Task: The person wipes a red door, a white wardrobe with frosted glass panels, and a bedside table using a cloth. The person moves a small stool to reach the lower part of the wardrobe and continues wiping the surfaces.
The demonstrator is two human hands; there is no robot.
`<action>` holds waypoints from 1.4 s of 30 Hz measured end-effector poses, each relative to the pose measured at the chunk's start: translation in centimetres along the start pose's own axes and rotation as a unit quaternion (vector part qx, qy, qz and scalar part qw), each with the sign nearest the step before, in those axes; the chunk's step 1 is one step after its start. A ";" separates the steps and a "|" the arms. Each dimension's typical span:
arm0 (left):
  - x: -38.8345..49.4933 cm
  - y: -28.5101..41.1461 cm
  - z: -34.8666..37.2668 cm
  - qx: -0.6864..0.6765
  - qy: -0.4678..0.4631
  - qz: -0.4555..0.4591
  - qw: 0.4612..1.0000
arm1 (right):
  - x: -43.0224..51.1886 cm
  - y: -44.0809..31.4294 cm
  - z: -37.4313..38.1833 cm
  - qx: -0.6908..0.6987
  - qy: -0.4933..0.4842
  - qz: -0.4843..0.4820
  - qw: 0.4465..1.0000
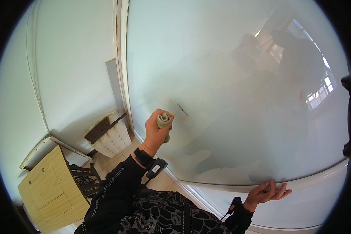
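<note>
My left hand (156, 128) is closed around a rolled, greenish-grey cloth (163, 119), whose coiled end faces up. It is near the lower left part of a large glossy white panel (222, 87) in a white frame; whether the cloth touches the surface cannot be told. Just right of this hand, a thin dark pen-like mark (182, 109) with a small orange patch shows on the panel or reflected in it. My right hand (266, 193) holds nothing; its fingers are spread at the panel's lower frame rail (307, 181). Black devices are strapped at both wrists.
At the left stands a wood-grain sewing machine table (51, 190), with a dark wooden chair (86, 178) beside it. Stacked white packs (114, 143) with a brown brush (105, 128) on top are by the wall. A grey strip (113, 82) leans near the panel's left frame.
</note>
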State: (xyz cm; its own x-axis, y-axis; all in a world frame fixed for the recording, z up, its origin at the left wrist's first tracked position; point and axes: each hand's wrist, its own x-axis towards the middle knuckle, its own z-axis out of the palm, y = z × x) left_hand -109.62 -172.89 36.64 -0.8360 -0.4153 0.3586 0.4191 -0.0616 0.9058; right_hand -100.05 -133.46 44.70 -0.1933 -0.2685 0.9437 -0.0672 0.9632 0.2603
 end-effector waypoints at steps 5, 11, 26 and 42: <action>-2.0 0.5 -0.7 -0.013 -0.005 -0.019 1.000 | -0.2 0.0 0.0 0.018 0.003 0.014 1.000; -3.4 0.0 -1.7 -0.016 0.022 -0.017 0.999 | 0.0 0.1 -0.2 0.021 0.000 0.003 1.000; -4.7 -0.1 -5.6 -0.142 0.065 -0.098 0.983 | -0.3 -12.0 2.3 0.460 -0.259 0.076 0.846; -8.7 -0.3 -6.0 -0.163 -0.085 -0.311 0.932 | -2.6 -27.0 6.9 0.723 -0.449 0.409 0.328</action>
State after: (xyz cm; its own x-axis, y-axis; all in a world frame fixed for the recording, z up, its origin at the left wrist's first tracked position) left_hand -100.34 -174.74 31.91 -0.9857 -0.0588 -0.1578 -0.1037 -0.5263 0.8439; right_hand -104.46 -158.82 33.84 -0.8924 -0.4499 -0.0338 0.0991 -0.1224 -0.9875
